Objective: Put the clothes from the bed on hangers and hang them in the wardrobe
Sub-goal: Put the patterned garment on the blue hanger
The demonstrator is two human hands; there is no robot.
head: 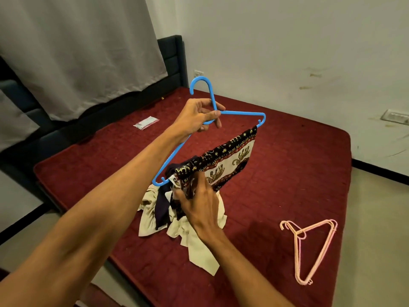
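- Curtain (77, 52): pale grey, hangs at the left, its uneven hem in front of the headboard.
- Headboard (172, 60): dark, padded in panels, partly hidden by the curtain.
- Packet (146, 123): small, clear and white, flat on the bed (287, 173) near the headboard.
- Wall (287, 29): white, scuffed low down.
- Stains (315, 75): brownish smears on the wall.
- Socket (198, 73): white, on the wall just right of the headboard.
- Plate (395, 116): grey, low on the wall at the right edge; details unclear.
- Skirting (380, 171): black strip where wall meets floor.
- Floor (376, 240): pale beige.
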